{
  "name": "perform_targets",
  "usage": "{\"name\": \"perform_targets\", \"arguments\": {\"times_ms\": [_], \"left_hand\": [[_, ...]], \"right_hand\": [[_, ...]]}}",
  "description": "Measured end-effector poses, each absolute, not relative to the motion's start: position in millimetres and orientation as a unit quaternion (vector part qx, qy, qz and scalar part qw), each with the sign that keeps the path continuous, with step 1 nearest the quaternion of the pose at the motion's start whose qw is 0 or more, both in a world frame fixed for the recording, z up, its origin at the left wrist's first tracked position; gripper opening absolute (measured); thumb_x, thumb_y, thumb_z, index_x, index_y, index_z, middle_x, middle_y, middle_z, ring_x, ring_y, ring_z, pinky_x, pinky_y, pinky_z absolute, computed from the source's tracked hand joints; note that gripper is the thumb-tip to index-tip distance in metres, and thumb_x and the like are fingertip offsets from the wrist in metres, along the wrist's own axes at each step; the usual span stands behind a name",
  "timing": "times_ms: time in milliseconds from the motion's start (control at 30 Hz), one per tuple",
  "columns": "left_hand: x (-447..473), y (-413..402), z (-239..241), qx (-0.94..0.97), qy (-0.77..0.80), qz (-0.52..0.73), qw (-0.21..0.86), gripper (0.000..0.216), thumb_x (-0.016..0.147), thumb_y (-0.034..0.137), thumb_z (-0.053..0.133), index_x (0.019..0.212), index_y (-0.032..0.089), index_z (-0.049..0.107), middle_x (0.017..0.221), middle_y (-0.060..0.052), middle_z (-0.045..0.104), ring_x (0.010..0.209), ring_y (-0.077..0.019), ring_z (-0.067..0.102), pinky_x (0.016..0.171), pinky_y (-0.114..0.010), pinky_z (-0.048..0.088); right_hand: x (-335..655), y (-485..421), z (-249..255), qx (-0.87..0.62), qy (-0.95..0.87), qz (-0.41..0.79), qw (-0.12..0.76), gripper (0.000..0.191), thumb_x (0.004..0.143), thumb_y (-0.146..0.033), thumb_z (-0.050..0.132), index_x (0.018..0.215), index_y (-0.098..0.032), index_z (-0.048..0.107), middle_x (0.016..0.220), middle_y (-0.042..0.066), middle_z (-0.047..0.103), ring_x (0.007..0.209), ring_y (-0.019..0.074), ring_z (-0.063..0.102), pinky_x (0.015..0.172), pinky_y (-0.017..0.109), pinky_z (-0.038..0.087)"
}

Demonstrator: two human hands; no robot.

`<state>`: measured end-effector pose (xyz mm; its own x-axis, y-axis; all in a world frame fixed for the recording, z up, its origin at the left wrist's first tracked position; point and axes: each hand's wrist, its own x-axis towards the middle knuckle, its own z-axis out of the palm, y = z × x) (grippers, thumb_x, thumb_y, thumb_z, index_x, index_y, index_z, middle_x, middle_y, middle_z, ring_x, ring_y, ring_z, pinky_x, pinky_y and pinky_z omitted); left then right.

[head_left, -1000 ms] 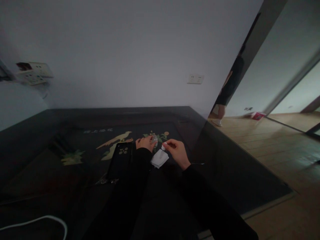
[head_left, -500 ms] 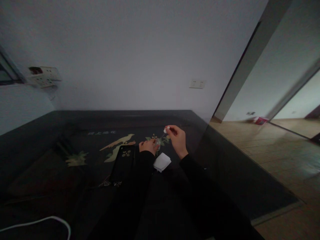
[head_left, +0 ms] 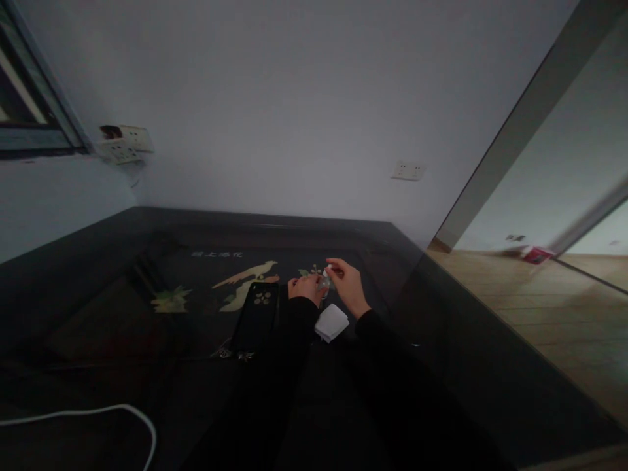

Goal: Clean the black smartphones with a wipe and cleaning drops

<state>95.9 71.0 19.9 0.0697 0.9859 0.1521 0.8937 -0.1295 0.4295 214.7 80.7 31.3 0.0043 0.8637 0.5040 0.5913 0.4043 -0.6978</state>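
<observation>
paper (head_left: 332, 322), white and folded, lies on the glossy black tabletop (head_left: 451, 386) right of a black rectangular phone (head_left: 254, 320). beyond it, the left hand (head_left: 305, 288) holds a small clear rounded container (head_left: 324, 284); the right hand (head_left: 348, 285) pinches a small white piece (head_left: 327, 269) close above, contact unclear.

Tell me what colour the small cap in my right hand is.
The small cap in your right hand is white; the head view shows it best.
</observation>
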Motion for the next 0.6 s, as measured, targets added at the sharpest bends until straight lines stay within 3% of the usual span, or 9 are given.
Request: {"name": "perform_targets", "arguments": {"times_ms": [100, 300, 500, 600], "left_hand": [[95, 71, 20, 0.725, 0.646, 0.212, 0.112, 0.029, 0.076, 0.039, 0.052, 0.102, 0.027, 0.058, 0.099, -0.002, 0.066, 0.099, -0.0183, 0.055, 0.089, -0.036, 0.027], [95, 72, 20, 0.722, 0.646, 0.219, 0.114, 0.028, 0.076, 0.040, 0.053, 0.099, 0.026, 0.059, 0.099, -0.002, 0.066, 0.099, -0.0192, 0.055, 0.090, -0.038, 0.027], [95, 76, 14, 0.720, 0.646, 0.229, 0.106, 0.027, 0.075, 0.038, 0.054, 0.098, 0.024, 0.059, 0.095, -0.004, 0.067, 0.096, -0.0205, 0.056, 0.089, -0.039, 0.027], [94, 77, 11, 0.723, 0.640, 0.236, 0.105, 0.027, 0.074, 0.038, 0.054, 0.097, 0.025, 0.059, 0.094, -0.003, 0.067, 0.096, -0.0205, 0.056, 0.088, -0.039, 0.027]], "right_hand": [[216, 82, 29, -0.540, -0.718, 0.127, 0.420, 0.023, 0.080, -0.024, 0.049, 0.100, -0.020, 0.061, 0.085, 0.002, 0.067, 0.075, 0.0132, 0.062, 0.071, 0.024, 0.046], [216, 87, 45, -0.585, -0.752, 0.065, 0.296, 0.010, 0.078, -0.028, 0.056, 0.079, -0.022, 0.064, 0.075, 0.004, 0.067, 0.072, 0.0176, 0.062, 0.065, 0.026, 0.042], [208, 81, 57, -0.641, -0.739, -0.008, 0.208, 0.038, 0.081, -0.052, 0.047, 0.073, -0.018, 0.062, 0.072, 0.011, 0.064, 0.074, 0.0227, 0.060, 0.063, 0.029, 0.039], [209, 78, 64, -0.640, -0.746, -0.010, 0.184, 0.040, 0.083, -0.054, 0.042, 0.085, -0.020, 0.062, 0.079, 0.008, 0.065, 0.077, 0.0195, 0.060, 0.062, 0.026, 0.039]]}}
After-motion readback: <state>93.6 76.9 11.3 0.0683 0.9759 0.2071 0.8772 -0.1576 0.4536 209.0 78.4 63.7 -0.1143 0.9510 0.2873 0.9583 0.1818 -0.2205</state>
